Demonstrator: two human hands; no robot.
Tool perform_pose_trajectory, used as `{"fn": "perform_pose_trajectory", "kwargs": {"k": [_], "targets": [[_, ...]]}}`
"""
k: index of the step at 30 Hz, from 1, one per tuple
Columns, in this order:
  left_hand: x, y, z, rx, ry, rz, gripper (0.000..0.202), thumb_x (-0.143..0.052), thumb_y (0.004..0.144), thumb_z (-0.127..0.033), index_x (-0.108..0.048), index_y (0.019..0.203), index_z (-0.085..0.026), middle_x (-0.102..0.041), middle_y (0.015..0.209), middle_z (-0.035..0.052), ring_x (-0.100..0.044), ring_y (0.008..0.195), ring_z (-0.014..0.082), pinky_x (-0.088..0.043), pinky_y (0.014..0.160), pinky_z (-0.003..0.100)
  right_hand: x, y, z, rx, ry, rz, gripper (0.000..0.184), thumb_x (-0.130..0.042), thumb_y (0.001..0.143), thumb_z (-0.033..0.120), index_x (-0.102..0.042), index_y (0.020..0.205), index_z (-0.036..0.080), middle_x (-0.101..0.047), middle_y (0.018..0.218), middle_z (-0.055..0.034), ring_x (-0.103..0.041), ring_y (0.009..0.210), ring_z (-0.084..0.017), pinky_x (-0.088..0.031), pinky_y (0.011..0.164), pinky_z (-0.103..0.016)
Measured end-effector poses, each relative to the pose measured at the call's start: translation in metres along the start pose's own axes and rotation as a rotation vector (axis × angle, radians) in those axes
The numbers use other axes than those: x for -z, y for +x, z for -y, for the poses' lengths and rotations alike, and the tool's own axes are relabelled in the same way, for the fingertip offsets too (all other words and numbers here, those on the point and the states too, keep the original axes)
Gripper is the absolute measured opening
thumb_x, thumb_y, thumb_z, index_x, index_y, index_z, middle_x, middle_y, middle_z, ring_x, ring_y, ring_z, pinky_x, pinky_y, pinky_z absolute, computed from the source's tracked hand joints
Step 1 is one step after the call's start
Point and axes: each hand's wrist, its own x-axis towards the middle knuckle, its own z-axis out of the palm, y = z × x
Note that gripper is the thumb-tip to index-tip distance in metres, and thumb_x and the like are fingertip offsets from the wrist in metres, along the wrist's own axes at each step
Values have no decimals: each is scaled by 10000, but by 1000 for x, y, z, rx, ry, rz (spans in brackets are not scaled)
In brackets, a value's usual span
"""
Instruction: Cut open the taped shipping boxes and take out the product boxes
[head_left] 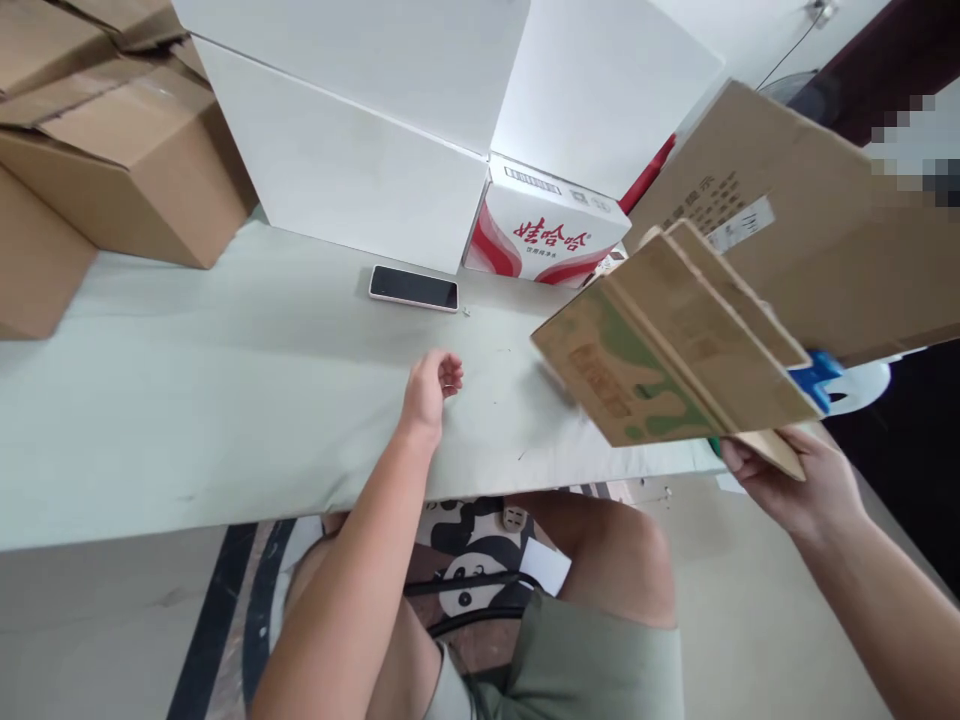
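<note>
On the right, my right hand (817,485) grips a brown cardboard box (637,350) by a lower flap, fingers closed round the edge. The box has green and orange-brown print and hangs tilted above the table's front right edge. My left hand (433,390) is over the middle of the table, fingers loosely curled in, with nothing visible in them. Beyond it lies a phone (414,288) with a dark screen. A blue plastic piece (821,380) shows behind the box's right corner; the box hides part of it.
Brown cartons (150,150) stand at the back left of the cloth-covered table (225,400). White boxes (345,160) and a red-and-white printed carton (551,220) line the back. A large cardboard sheet or box (840,220) leans at right. My legs are under the table edge.
</note>
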Motion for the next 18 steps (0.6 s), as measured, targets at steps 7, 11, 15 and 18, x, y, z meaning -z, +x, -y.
{"fn": "perform_pose_trajectory", "kwargs": {"k": [7,11,15,18], "targets": [[-8,11,11,22,4,18,208,-559,753,-393,-577,662,-207,-577,656,-7,-502,575,112,-378,590,247,-25,75,25,125,142,-163,294,-380,943,73,-623,838,201,-705,1049,-62,-726,852,-91,-641,713,-147],[-13,15,14,11,19,30,221,-567,735,-414,-580,656,-208,-568,655,-4,-496,571,111,-376,584,247,-48,119,32,92,114,-125,338,-403,915,12,-619,741,204,-699,904,-61,-727,861,-108,-631,790,-174],[-16,18,15,11,19,14,232,-586,720,-434,-588,656,-210,-575,654,5,-498,583,123,-382,584,254,-75,155,27,90,28,-115,289,-427,1048,115,-672,905,172,-701,990,-53,-710,893,-109,-621,826,-229],[-17,20,16,17,28,7,253,-602,712,-457,-601,658,-209,-580,665,12,-504,603,129,-391,591,257,-94,181,19,130,-123,-70,288,-638,1055,380,-668,1250,171,-687,1220,-84,-694,1026,-166,-629,882,-339]]}}
